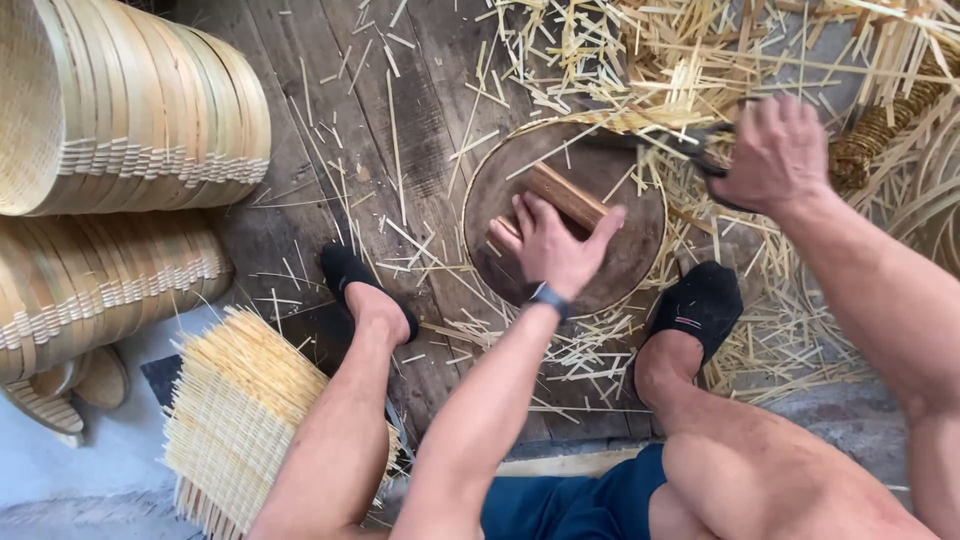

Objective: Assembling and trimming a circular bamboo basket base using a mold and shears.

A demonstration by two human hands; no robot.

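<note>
At your nine o'clock stand two stacks of bamboo steamer rings (130, 110), and at about seven o'clock a pile of woven bamboo mats (240, 420) leans by your left leg. Your left foot in its black slipper (350, 275) rests on the plank floor (300, 60).

Dead centre is the round chopping block (640, 250), and on it lies a short wooden bar (565, 190), angled from ten o'clock to four. Your left hand (550, 245) lies over the bar's near end. The fingers are spread and the thumb is out to the right, laid on rather than clenched.

At the block's one o'clock edge sits a bundle of bamboo strips (640, 120). Your right hand (775, 150) is closed in a fist around a dark tool (705, 160) just beside it. I can't tell what kind of blade it has.

Offcuts (780, 340) are heaped around your right slipper (700, 305), from three to five o'clock.

This looks like the cutting stage, with strips being trimmed at the block while the bar is steadied or fetched. Any stroke from here calls for a firm grip on that bar, and for your left fingers kept well apart from the tool's path.
</note>
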